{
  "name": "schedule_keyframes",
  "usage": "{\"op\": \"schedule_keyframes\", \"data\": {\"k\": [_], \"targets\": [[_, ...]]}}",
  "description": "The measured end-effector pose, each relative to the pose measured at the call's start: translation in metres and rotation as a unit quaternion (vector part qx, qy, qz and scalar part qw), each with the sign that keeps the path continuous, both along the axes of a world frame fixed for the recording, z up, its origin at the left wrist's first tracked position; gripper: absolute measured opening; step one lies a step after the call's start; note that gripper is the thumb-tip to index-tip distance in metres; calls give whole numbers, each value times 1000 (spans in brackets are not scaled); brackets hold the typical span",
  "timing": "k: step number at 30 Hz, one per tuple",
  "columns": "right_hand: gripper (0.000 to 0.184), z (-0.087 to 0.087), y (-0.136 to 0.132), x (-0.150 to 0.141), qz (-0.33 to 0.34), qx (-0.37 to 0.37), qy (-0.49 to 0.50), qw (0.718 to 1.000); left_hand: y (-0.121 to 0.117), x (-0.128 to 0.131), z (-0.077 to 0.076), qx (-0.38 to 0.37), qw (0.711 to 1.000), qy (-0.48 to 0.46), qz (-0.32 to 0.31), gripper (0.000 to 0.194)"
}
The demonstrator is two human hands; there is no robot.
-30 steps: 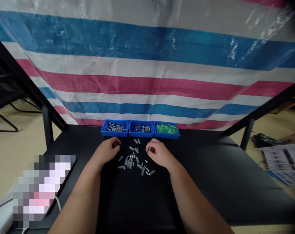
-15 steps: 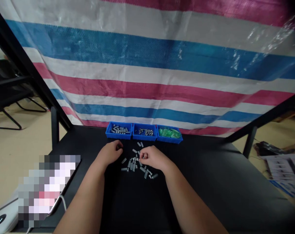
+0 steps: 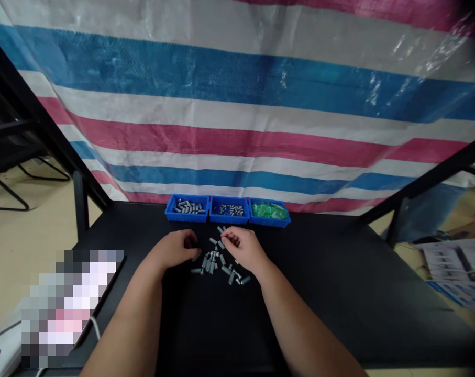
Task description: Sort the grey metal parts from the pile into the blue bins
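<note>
The left hand (image 3: 175,248) is hovering low over the desk (image 3: 339,293), its fingers curling loosely with a gap showing between thumb and forefinger. Its thumb is now overlapping a gray cylinder (image 3: 194,258) that was lying clear of the hand half a second ago; whether they are touching, I cannot tell. The right hand (image 3: 243,247) is bending its fingers inward; I cannot tell if they are gripping anything. A second ago it was holding a small metal piece right of the scattered parts, and half a second ago it was reaching over their middle; now it is sitting nearer the bins, partly covering the farthest loose cylinders (image 3: 220,229).

Between and in front of the hands, more gray cylinders (image 3: 208,265) are lying in a loose cluster with silver screws (image 3: 216,253). Behind them, three blue bins are standing in a row as before: the left bin (image 3: 187,218) is holding gray cylinders, the middle bin (image 3: 228,219) small screws, the right bin (image 3: 271,222) green items. Beyond the desk's right side, a blurred blue shape (image 3: 431,212) is newly showing.
</note>
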State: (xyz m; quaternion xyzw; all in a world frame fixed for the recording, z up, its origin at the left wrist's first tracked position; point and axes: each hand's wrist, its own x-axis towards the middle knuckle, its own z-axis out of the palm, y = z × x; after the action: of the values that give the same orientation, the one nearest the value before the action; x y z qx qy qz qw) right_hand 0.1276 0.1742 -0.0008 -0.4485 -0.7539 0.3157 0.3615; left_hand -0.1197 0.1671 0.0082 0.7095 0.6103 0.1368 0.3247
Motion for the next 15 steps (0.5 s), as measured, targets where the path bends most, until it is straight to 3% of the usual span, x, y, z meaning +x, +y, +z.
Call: {"op": "schedule_keyframes", "data": {"k": [4, 9, 13, 15], "targets": [[11, -1, 1, 18, 11, -24, -105, 994, -2, 4, -2, -20, 998, 16, -50, 30], [17, -2, 3, 36, 11, -63, -185, 981, -7, 10, 5, -7, 997, 53, -48, 21], [13, 7, 2, 47, 23, -105, -185, 977, -11, 3, 16, -138, 988, -52, -47, 24], [9, 11, 0, 51, 45, -121, -186, 974, -10, -5, 15, -166, 982, -90, -25, 26]]}}
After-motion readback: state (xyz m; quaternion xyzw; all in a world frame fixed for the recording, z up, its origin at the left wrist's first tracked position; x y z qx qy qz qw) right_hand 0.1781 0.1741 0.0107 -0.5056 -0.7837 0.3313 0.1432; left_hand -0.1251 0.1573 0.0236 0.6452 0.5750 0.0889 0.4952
